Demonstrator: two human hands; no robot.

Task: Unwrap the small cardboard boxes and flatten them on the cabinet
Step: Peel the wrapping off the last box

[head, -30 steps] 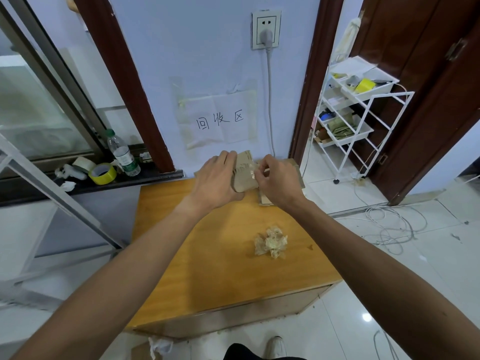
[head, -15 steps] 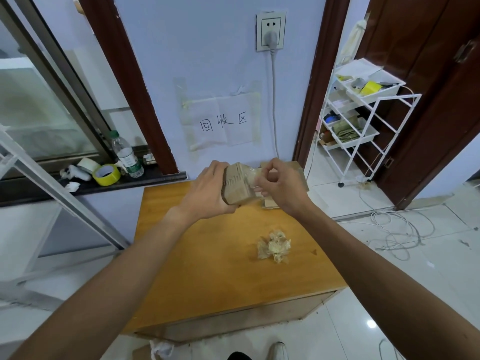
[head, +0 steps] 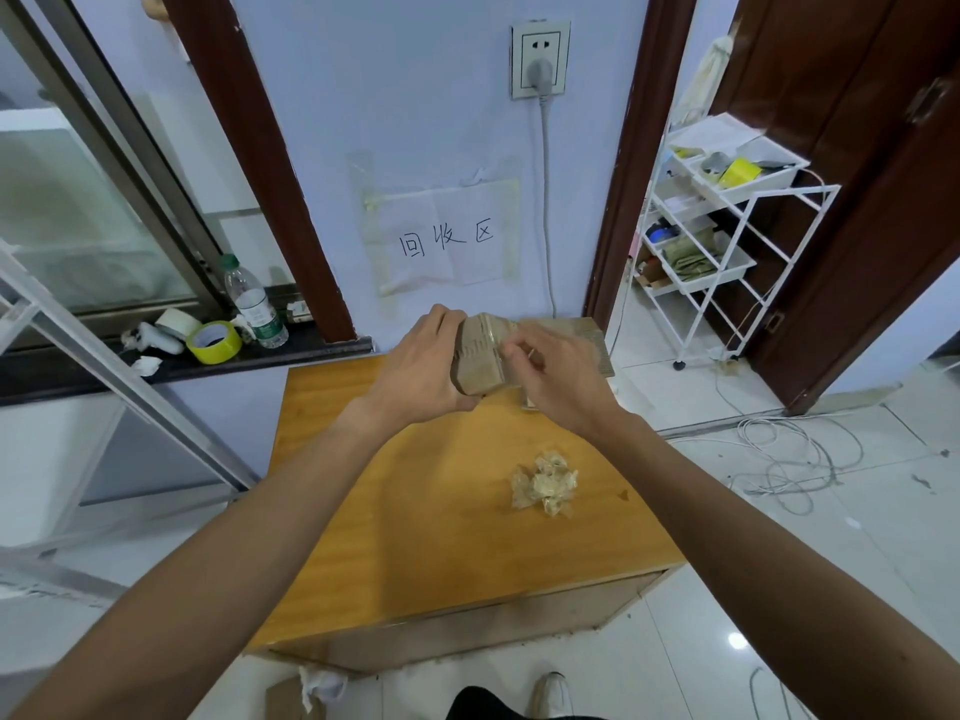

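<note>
L hand grip wraps the small cardboard box from its left side, holding it over the far edge of the counter. R hand grip pinches at the box's right edge w/ curled fingers; what's btwn them is too small to tell. Flat cardboard lies behind R hand. Crumpled tape wad sits on counter, apart from both hands.

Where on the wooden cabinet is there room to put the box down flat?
The orange wooden cabinet top is bare on its left half and along the front edge, beside the crumpled clear tape wad. The back right corner is crowded with flat brown cardboard pieces.
</note>
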